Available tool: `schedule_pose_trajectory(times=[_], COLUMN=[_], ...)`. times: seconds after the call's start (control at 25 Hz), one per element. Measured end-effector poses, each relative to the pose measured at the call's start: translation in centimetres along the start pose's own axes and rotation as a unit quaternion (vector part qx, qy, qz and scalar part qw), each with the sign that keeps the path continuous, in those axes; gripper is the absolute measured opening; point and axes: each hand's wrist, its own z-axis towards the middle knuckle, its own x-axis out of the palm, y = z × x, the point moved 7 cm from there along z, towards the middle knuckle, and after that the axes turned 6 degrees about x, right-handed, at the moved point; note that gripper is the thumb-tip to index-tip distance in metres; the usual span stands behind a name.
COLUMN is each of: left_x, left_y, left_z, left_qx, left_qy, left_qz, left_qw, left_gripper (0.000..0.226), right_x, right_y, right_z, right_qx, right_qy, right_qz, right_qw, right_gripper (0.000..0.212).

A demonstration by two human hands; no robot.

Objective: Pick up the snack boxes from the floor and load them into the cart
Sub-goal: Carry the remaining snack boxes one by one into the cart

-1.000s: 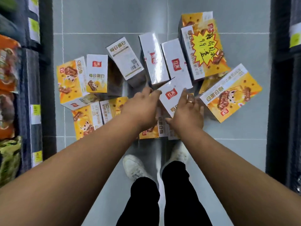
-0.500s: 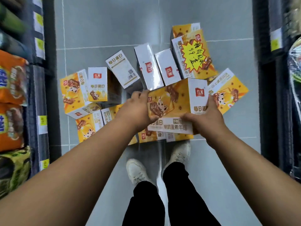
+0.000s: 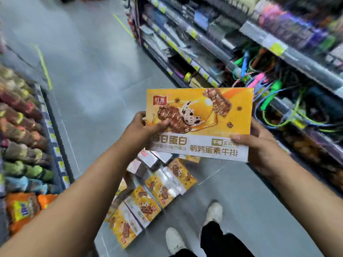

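Observation:
I hold a yellow and white snack box (image 3: pixel 202 115) up in front of me with its printed face toward the camera. My left hand (image 3: pixel 143 129) grips its left edge, thumb across the front. My right hand (image 3: pixel 259 147) grips its lower right corner, thumb on the white band. Below the held box, several more yellow and white snack boxes (image 3: pixel 157 188) lie scattered on the grey floor. No cart is in view.
A shelf of bagged snacks (image 3: pixel 24 145) lines the left side of the aisle. A shelf with coloured cords and packaged goods (image 3: pixel 278 86) lines the right. Grey tiled floor (image 3: pixel 89 71) stretches ahead. My white shoes (image 3: pixel 213 212) stand beside the boxes.
Both hands lifted one box off the pile and raised it high. My view swung from straight down at the floor up toward the aisle and right shelf.

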Motion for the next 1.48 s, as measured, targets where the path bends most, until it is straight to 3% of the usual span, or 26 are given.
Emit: schedule_pose_trajectory(times=[0.12,0.36,0.56,0.68,0.8,0.88,1.08,1.16,1.24,1.36,1.48], left_x=[5.1,23.5,40.5,50.4,58.2,63.3,74.6,79.2,83.7,90.1,94.9], left_y=[-8.4,-20.9,-24.7,-24.9,-24.3,-23.8,-21.6,-20.3,-18.8,-16.0,-13.0], left_z=[-4.3,-15.1,-27.7,-36.9,-44.9,-50.3,-61.5,-66.1,-70.7,-77.3,-84.5], left_qx=[0.037,0.112,0.144,0.145,0.134,0.137,0.123,0.115,0.107,0.081,0.065], left_qy=[0.094,0.28,0.409,0.485,0.546,0.582,0.674,0.708,0.742,0.786,0.823], left_qz=[-0.054,-0.054,-0.042,-0.035,-0.016,-0.006,0.04,0.045,0.052,0.079,0.098], left_qw=[0.993,0.952,0.9,0.861,0.827,0.802,0.727,0.695,0.66,0.608,0.556], left_gripper=[0.075,0.082,0.063,0.058,0.06,0.061,0.066,0.062,0.061,0.061,0.049], right_x=[-3.9,-16.8,-25.8,-30.9,-34.0,-36.0,-39.8,-41.4,-42.8,-44.0,-44.2], right_y=[6.2,10.8,9.5,6.2,3.4,1.3,-4.3,-7.2,-9.4,-12.7,-16.2], right_z=[-10.0,-31.3,-50.6,-62.7,-71.8,-78.2,-89.4,-93.4,-96.8,-102.2,-106.8], right_qx=[-0.069,-0.176,-0.246,-0.258,-0.263,-0.286,-0.301,-0.302,-0.302,-0.308,-0.305], right_qy=[-0.018,-0.171,-0.289,-0.369,-0.419,-0.455,-0.551,-0.602,-0.642,-0.702,-0.753], right_qz=[0.052,0.078,0.126,0.14,0.145,0.167,0.213,0.244,0.263,0.3,0.326], right_qw=[0.996,0.966,0.917,0.882,0.857,0.826,0.748,0.698,0.653,0.568,0.483], right_gripper=[0.054,0.058,0.046,0.056,0.095,0.105,0.102,0.1,0.088,0.042,0.033])
